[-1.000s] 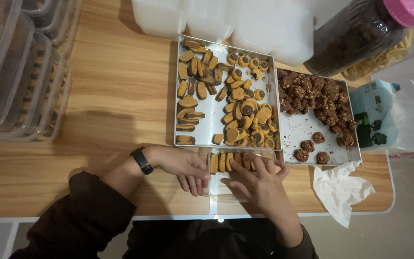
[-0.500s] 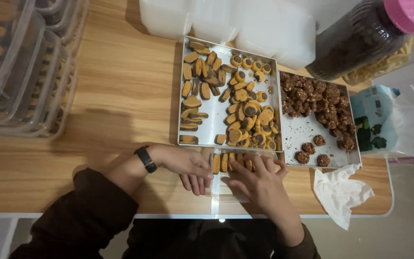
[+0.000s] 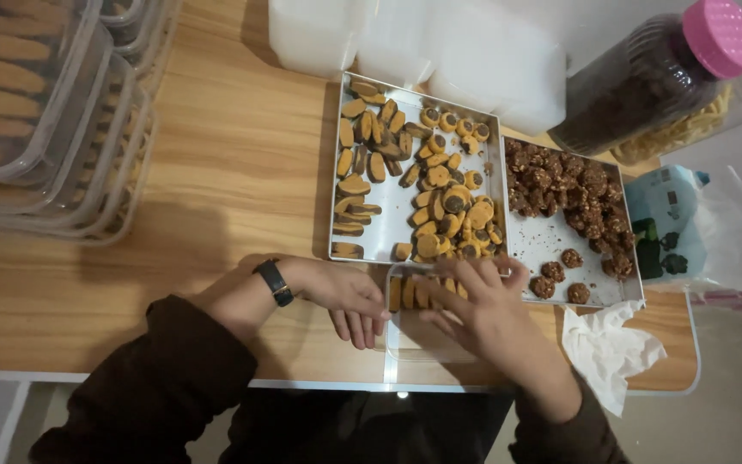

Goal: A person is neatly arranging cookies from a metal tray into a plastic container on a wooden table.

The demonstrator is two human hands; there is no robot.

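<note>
A small clear plastic box [image 3: 414,342] stands at the table's near edge, with a row of orange cookies [image 3: 412,294] laid along its far side. My left hand [image 3: 345,299], a black watch on its wrist, rests against the box's left side with fingers pointing down. My right hand [image 3: 483,311] lies over the box's right half, fingers spread across the row of cookies. Just beyond the box is a metal tray [image 3: 390,228] holding several orange-and-dark cookies.
A second metal tray [image 3: 543,247] of dark chocolate clusters sits to the right. Stacked clear containers of cookies [image 3: 40,112] stand far left. White tubs [image 3: 414,43] stand behind the trays; a pink-lidded jar [image 3: 646,77], a crumpled tissue [image 3: 607,348] and a plastic bag [image 3: 714,232] are on the right.
Both hands stay at the small box; the right fingers have shifted slightly over the cookie row. The camera view drifted a little.
</note>
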